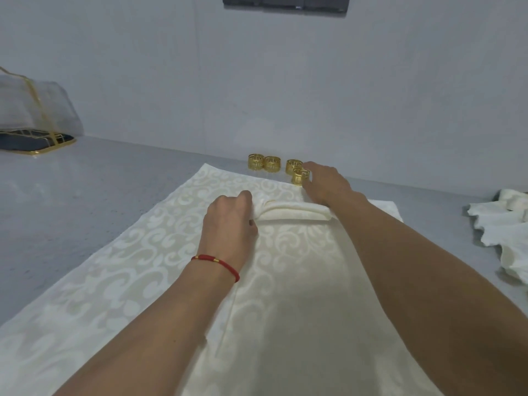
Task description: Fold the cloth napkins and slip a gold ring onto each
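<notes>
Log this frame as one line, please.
left hand grips folded napkin | right hand pinches gold ring | three rings waiting | ring not on yet

A grey table (100, 201) carries a patterned cream cloth (148, 267), gold rings (271, 163) at its back edge, and crumpled napkins (503, 224) at its right edge.

The single head view is looking forward and down, close over the counter (85, 195), probably facing a wall.

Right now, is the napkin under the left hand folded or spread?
Folded. The napkin lies as a narrow layered strip on the cloth, its end gripped by the left hand.
</notes>
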Demonstrator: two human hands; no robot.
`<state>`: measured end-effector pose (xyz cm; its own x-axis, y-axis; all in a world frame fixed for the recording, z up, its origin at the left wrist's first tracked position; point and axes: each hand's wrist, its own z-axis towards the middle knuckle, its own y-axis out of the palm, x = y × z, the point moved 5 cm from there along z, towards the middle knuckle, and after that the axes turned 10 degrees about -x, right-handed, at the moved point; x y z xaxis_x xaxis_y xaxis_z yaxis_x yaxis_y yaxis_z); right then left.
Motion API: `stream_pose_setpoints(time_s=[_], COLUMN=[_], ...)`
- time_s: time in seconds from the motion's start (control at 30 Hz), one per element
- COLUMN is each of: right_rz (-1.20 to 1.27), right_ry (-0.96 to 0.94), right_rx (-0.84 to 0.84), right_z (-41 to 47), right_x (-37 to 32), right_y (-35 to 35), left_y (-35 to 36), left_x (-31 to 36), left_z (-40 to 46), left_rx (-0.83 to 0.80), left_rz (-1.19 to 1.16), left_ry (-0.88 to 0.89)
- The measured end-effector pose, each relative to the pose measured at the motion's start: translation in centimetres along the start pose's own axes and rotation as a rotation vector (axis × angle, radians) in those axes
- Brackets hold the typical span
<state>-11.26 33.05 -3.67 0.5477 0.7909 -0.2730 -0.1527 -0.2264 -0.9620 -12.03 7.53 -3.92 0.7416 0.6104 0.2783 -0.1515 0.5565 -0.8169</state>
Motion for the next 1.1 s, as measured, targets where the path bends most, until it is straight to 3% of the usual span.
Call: stream_pose_setpoints(time_s=[0.07, 0.17, 0.47, 0.6, 0.8, 1.1], right_rz=[-0.08, -0.048, 0.833, 1.185, 1.255, 1.422], right_ry=[0.039, 0.047, 0.058, 0.065, 0.187, 0.025], right_rx=[-0.043, 0.064, 0.396, 0.374, 0.3, 0.246], right_z=[1.1, 1.9, -10.6, -17.2, -22.9, -23.3], right_x=[-0.6, -0.3, 5.8, 8.5, 9.5, 8.4], right_y=[1.0, 1.2, -6.9, -6.0, -2.2, -1.9], left_y=[0.0, 0.2, -0.8, -1.4, -2.6, -2.6], left_x=[0.1, 0.1, 0.4, 0.4, 1.0, 2.1], left_z=[-0.1, -0.1, 0.0, 0.4, 0.1, -0.4], left_rx=[0.007, -0.003, 0.0, 0.014, 0.056, 0.045], left_rz=[0.006, -0.009, -0.056, -0.053, -0.106, -0.137], left_ry=[0.014, 0.01, 0.018, 0.019, 0.051, 0.123])
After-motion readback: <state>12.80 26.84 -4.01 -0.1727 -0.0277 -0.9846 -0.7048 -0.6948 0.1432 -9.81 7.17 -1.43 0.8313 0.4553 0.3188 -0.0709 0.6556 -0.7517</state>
